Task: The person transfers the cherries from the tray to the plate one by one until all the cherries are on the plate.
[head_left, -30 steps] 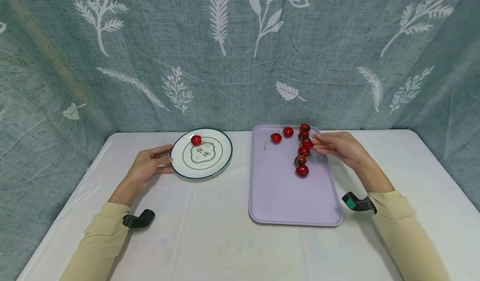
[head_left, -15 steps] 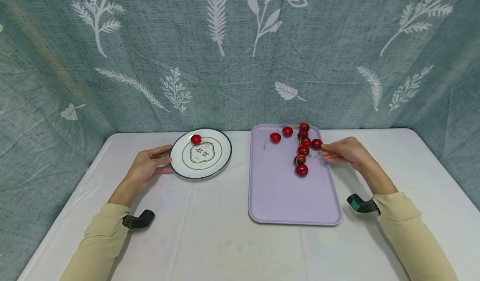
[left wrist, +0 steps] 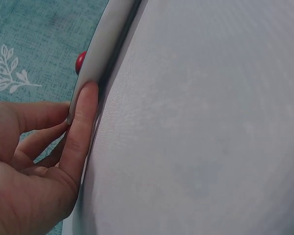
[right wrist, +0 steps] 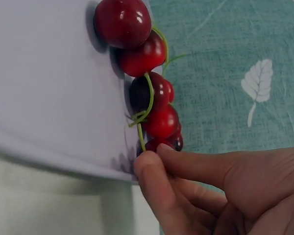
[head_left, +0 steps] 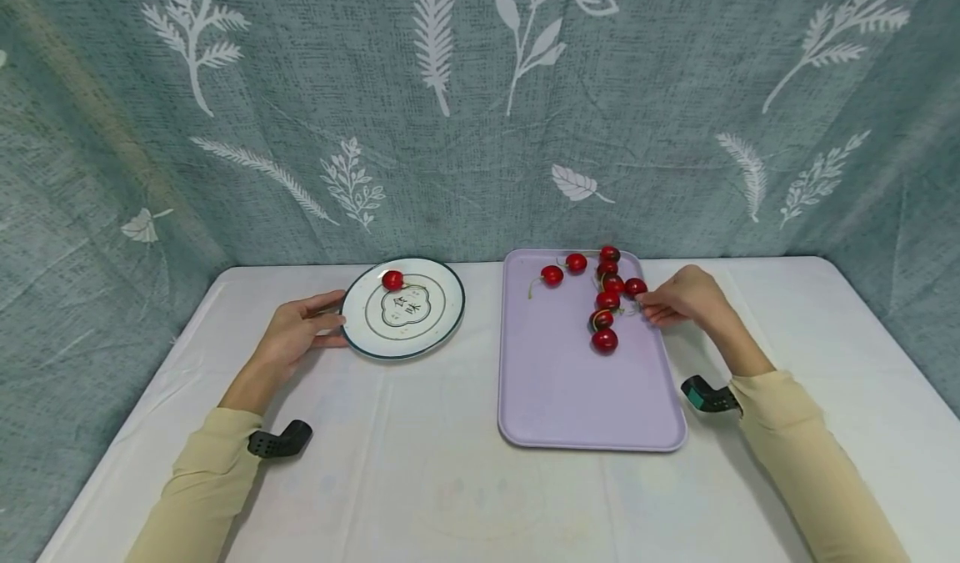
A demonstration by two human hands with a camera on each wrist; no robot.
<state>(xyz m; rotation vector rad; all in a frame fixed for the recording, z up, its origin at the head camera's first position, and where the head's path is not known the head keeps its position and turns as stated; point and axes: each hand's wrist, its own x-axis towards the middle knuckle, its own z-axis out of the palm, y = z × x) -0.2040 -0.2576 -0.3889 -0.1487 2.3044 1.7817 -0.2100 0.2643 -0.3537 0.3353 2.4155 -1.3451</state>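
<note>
On your table (head_left: 420,429), the plate (head_left: 438,325) with a lone cherry (head_left: 392,280) lies left of the tray (head_left: 573,396). Your left hand (head_left: 294,335) touches the plate's left rim; your right hand (head_left: 685,296), the rightmost cherry (head_left: 635,287), beside the tray's row of cherries (head_left: 604,341).

Bright to dark red on cherries (head_left: 604,341), green on stems (right wrist: 151,95). Plain lilac on tray (head_left: 585,400). White on plate (head_left: 442,313), with dark rim (head_left: 402,358) and black lettering (head_left: 406,304). White leaf print over teal on backdrop (head_left: 480,179). White on worktop (head_left: 405,463).

Booth-like place: leaf-print curtain (head_left: 465,179), white-covered table (head_left: 405,454)
</note>
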